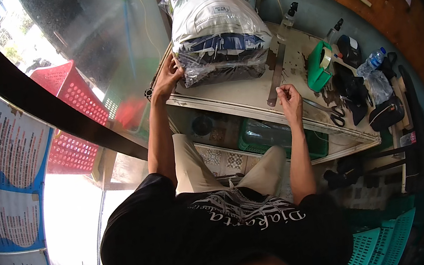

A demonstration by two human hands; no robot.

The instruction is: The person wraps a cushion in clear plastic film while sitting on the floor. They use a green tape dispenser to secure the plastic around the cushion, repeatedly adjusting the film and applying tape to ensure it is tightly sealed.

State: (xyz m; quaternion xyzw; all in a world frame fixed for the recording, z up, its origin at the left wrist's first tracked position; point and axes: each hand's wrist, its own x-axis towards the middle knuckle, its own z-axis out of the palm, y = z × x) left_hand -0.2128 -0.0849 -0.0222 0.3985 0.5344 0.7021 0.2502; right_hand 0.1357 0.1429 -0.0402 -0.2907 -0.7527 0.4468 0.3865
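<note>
A stack of folded clothes in clear plastic wrap (222, 38) lies on the worn white table (231, 96). My left hand (168, 76) touches the near left corner of the wrapped stack, its thumb against the plastic. Over the table's front edge, my right hand (289, 97) has its fingertips pinched together; whether something small is between them I cannot tell. Just left of it lies a flat metal ruler (278, 72), pointing away from me. Scissors with black handles (335, 115) rest to the right of this hand, near a green tape dispenser (318, 73).
Two spray bottles (287, 24) (334, 32) stand at the back. A plastic water bottle (373, 59), a black pouch (386, 113) and dark items crowd the right end. Below the tabletop sits a green basket (317, 147). Pink baskets (77, 105) stand beyond the glass at left.
</note>
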